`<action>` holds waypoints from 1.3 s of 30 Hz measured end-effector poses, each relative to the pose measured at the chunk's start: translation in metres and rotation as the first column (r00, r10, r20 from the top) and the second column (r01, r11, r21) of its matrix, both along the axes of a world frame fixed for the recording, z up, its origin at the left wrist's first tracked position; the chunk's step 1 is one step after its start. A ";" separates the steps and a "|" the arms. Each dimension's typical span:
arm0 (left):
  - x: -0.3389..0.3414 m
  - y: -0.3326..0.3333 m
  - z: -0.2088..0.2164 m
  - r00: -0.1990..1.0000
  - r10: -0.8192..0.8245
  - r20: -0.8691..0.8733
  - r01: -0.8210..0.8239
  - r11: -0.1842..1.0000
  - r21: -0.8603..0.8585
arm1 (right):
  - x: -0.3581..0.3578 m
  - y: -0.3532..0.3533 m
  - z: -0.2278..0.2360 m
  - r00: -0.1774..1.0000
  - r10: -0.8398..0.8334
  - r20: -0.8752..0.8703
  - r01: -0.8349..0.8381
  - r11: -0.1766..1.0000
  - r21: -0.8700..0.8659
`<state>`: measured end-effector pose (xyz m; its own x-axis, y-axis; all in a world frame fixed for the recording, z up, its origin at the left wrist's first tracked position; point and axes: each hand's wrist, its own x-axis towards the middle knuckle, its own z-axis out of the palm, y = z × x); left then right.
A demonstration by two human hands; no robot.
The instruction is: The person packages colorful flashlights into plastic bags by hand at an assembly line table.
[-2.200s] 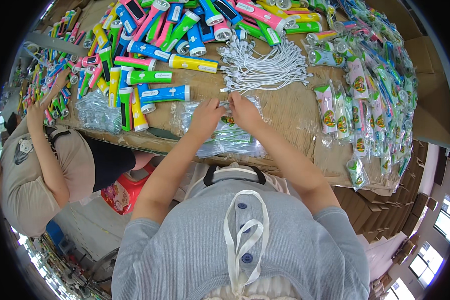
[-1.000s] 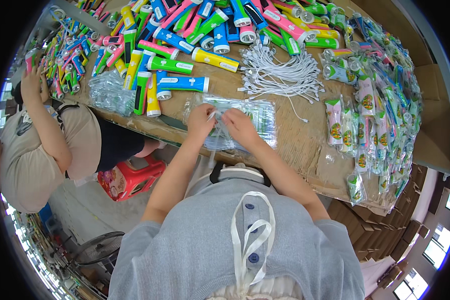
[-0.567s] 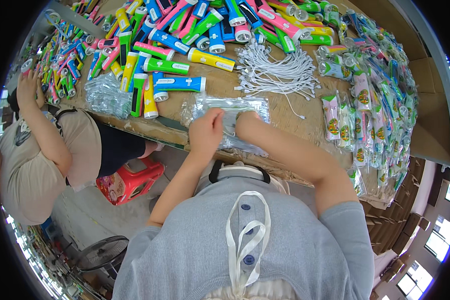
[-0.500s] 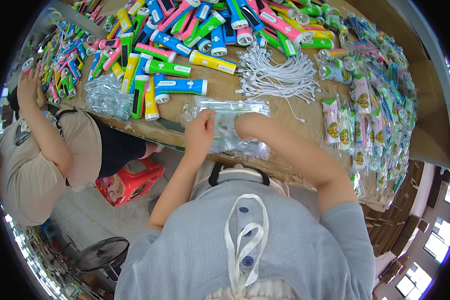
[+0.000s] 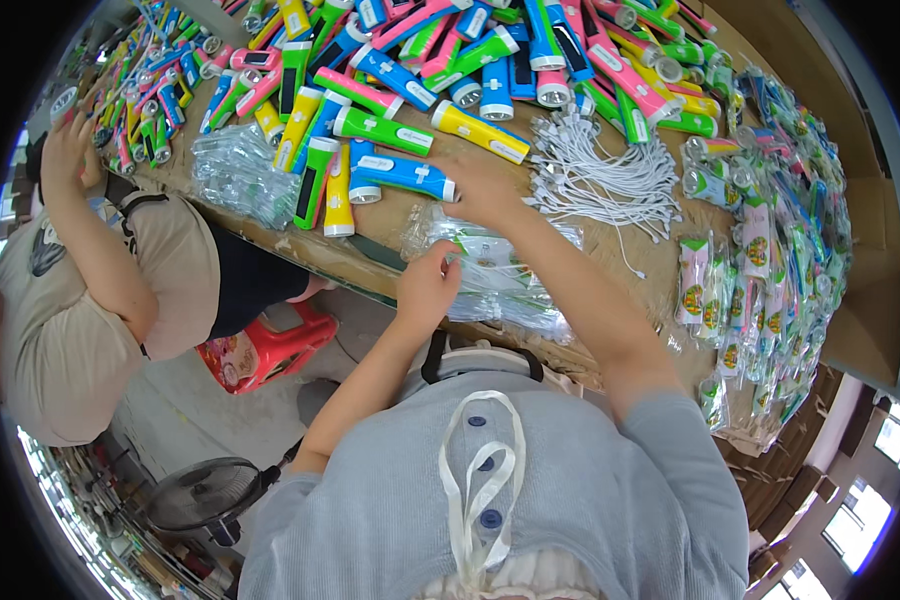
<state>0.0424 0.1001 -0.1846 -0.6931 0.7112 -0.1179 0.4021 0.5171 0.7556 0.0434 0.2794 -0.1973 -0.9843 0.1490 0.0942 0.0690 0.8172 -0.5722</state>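
My left hand is closed at the near-left edge of a stack of clear plastic bags, its thumb and fingers pinching the edge of a bag with green print. My right hand is stretched out beyond the stack, at the white lens end of a blue flashlight. That hand is smeared by motion, and its fingertips are partly hidden, so I cannot tell whether they grip the flashlight. A yellow flashlight lies just past it. Right of the hand is a bundle of white charging cables.
A heap of coloured flashlights covers the far side of the cardboard-topped table. Bagged flashlights are piled at the right. More clear packets lie left. A co-worker sits at the left, near a red stool and a fan.
My right hand has left the bag stack and reached out to the blue flashlight's lens end. My left hand stays at the stack's edge. The whole view has shifted and tilted slightly.
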 end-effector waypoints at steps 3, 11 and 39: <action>0.000 -0.001 -0.003 0.995 0.018 0.100 -0.014 0.999 -0.039 | 0.011 0.007 0.024 0.956 -0.200 -0.215 0.117 0.931 -0.347; -0.010 0.003 -0.009 0.989 -0.050 0.138 0.057 0.997 -0.047 | 0.020 0.012 0.022 0.911 -0.336 0.240 0.106 -0.371 -0.923; -0.016 0.012 -0.007 0.820 -0.047 -0.570 0.024 0.999 -0.047 | 0.190 -0.013 0.034 0.969 -0.245 -0.008 0.233 0.911 0.339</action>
<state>0.0262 0.1125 -0.1916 -0.6186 0.7397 0.2647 0.7741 0.5164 0.3661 0.2336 0.2665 -0.1634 -0.9266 0.3460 0.1474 0.3009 0.9171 -0.2614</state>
